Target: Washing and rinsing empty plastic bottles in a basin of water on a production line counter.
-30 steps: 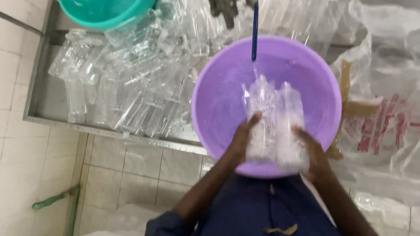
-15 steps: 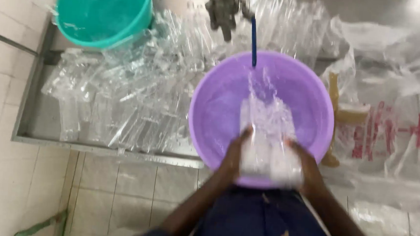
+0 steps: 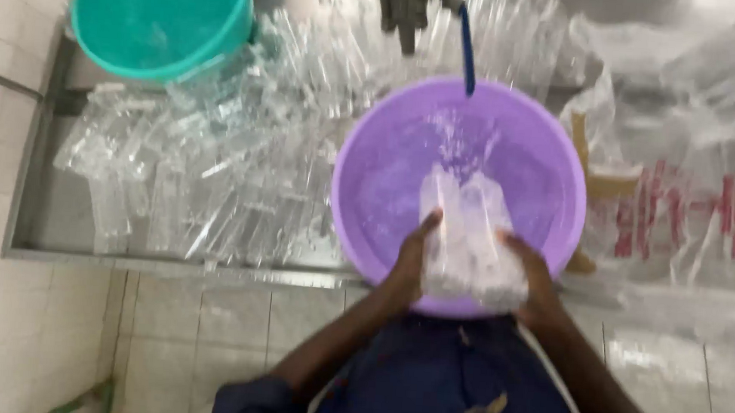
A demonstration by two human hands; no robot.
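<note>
Both grips are clamped on the clear plastic bundle (image 3: 469,239), my left hand (image 3: 411,266) and right hand (image 3: 535,279) pressing its sides over the purple basin (image 3: 369,189), beside clear plastic pieces (image 3: 214,178) in the steel sink (image 3: 27,209)

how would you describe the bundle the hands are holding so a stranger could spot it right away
Find the purple basin on the steel tray, right of the teal bucket. At the basin's near rim, the left hand and right hand clasp a wet clear plastic bundle. Unlike the loose clear plastic piled on the tray, it sits inside the basin, gripped from both sides.
</note>
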